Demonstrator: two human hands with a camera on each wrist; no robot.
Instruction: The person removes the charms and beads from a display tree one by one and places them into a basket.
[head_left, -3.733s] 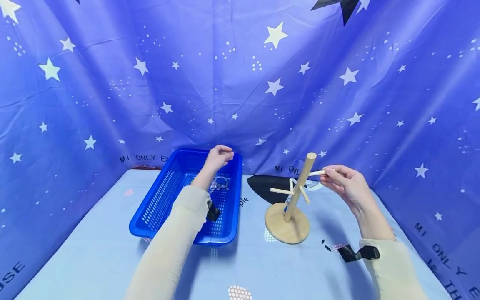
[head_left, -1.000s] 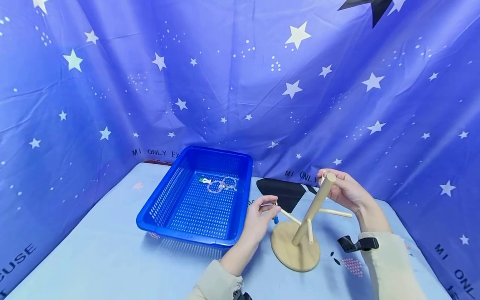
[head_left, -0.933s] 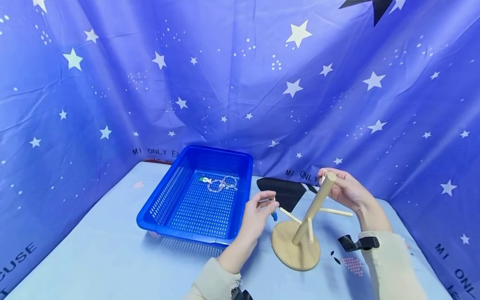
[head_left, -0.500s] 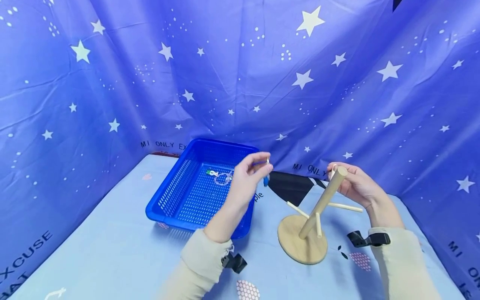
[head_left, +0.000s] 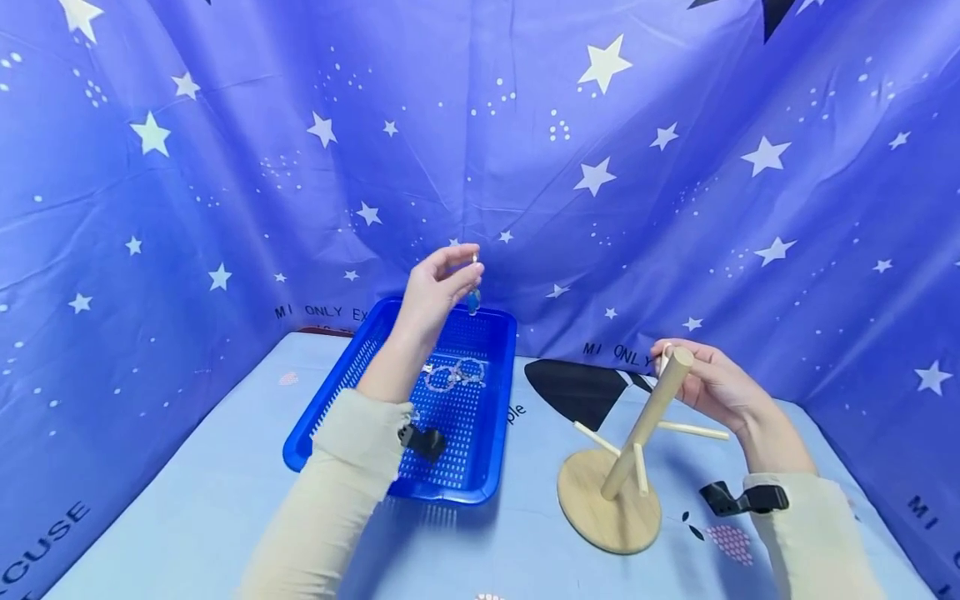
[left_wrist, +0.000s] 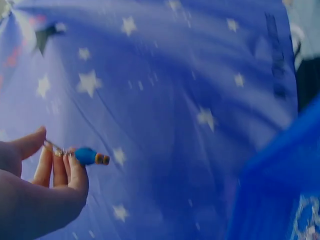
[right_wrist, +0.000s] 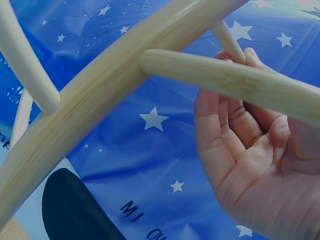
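My left hand is raised over the far part of the blue basket, pinching a keychain with a small blue charm. In the left wrist view, the charm has an orange-banded end and hangs from a metal clasp at the fingertips. On the right, my right hand pinches an upper peg of a wooden peg stand. The stand's round base is on the table, and its other visible pegs carry nothing. Two beaded bracelets lie in the basket.
A light-blue printed cloth covers the table. A blue star-patterned curtain rises behind it and along both sides. The basket stands left of the peg stand, with a gap between them.
The left hand has taken the keychain from beside a stand peg, up and left to above the basket. The right hand keeps its pinch; the stand has turned since the oldest frame.
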